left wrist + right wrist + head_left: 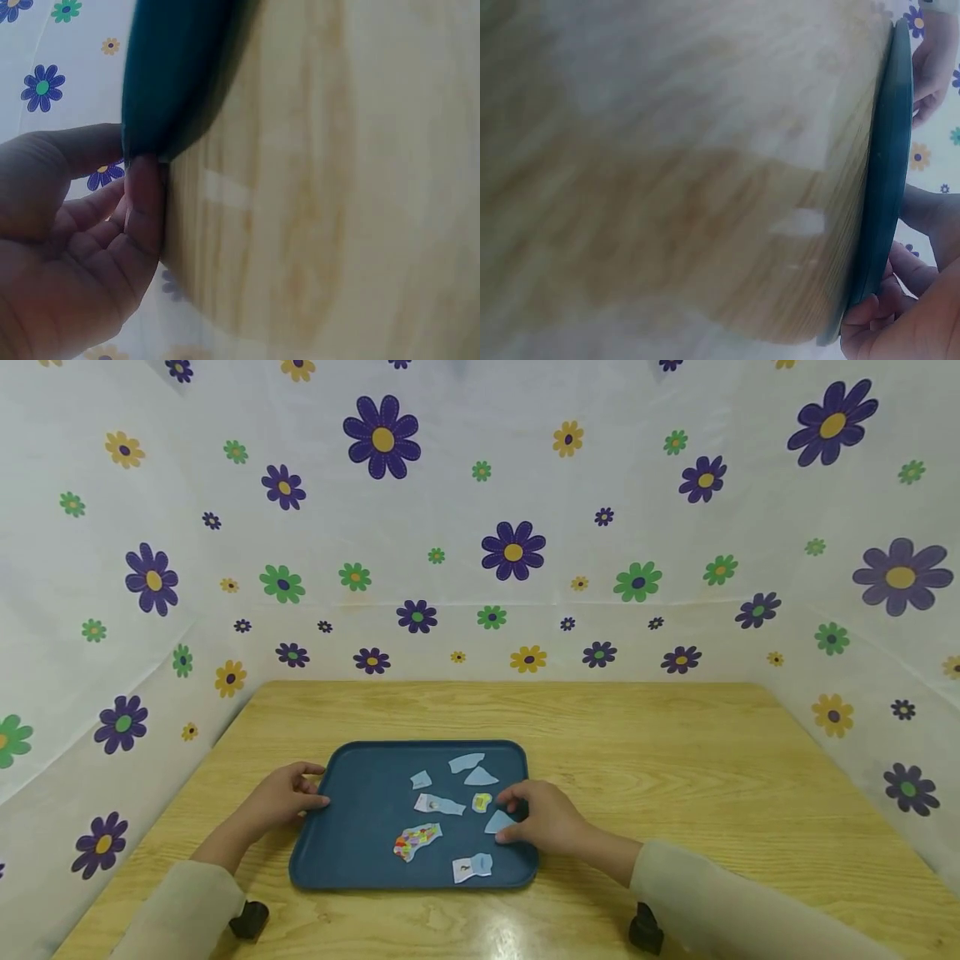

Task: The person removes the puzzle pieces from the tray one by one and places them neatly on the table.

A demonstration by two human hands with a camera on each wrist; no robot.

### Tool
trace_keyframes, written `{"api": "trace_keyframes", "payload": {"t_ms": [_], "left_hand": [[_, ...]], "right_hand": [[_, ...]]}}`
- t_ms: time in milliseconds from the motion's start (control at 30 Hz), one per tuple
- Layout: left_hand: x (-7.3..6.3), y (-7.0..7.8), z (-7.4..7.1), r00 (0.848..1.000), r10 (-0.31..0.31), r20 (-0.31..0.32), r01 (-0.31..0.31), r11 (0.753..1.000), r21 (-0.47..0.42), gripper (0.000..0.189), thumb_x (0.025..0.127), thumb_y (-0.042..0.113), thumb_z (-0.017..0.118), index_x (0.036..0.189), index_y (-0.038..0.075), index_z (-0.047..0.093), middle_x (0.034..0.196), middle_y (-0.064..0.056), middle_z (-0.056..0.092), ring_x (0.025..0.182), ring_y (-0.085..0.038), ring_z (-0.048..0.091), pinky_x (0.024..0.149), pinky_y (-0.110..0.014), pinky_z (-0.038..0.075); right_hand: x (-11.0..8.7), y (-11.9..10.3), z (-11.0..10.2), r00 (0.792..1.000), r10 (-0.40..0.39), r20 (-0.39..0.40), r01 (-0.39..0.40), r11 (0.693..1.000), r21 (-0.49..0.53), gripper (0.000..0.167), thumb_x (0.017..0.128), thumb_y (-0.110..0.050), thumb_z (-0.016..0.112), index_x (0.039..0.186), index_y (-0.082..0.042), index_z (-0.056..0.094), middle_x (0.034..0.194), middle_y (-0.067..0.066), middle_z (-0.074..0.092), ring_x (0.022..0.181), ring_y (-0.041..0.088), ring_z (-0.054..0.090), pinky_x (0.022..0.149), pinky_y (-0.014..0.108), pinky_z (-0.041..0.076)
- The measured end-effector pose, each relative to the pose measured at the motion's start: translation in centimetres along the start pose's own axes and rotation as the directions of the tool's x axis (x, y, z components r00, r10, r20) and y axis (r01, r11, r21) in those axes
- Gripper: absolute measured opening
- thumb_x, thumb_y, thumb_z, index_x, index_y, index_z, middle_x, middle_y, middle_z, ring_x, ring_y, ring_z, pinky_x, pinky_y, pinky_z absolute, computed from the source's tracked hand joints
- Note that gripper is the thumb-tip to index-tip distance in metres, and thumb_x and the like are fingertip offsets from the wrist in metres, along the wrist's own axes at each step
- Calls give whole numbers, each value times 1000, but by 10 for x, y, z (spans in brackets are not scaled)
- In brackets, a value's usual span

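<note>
Left hand (279, 795) pinches the tray (352, 843) by its left rim. Right hand (547, 818) over right side, thumb and forefinger parted about a blue piece (496, 822); cannot tell whether gripped.

the left hand (86, 262) pinches the teal tray (176, 67) at its edge. wooden table (322, 187) lies near, flowered cloth (82, 60) far.

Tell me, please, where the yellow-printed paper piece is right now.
In the head view, the yellow-printed paper piece lies on the right half of the dark blue tray, just left of the right hand.
</note>
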State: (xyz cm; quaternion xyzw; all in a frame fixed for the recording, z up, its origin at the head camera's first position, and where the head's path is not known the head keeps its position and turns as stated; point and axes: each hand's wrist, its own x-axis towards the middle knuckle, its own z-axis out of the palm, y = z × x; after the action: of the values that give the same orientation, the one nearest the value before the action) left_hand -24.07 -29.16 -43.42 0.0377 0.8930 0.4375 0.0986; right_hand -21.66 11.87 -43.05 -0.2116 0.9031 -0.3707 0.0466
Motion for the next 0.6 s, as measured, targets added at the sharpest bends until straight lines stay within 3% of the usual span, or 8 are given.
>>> {"api": "trace_keyframes", "payload": {"t_ms": [600], "left_hand": [[0, -2, -1, 998, -19, 63, 26, 992, -124, 49, 90, -2, 61, 132, -12, 40, 92, -12, 51, 80, -24, 53, 66, -38, 52]], "right_hand": [[-1, -5, 0, 1000, -7, 18, 8, 997, -83, 31, 70, -16, 88, 98, -11, 75, 83, -5, 57, 81, 14, 51, 74, 34, 44]]}}
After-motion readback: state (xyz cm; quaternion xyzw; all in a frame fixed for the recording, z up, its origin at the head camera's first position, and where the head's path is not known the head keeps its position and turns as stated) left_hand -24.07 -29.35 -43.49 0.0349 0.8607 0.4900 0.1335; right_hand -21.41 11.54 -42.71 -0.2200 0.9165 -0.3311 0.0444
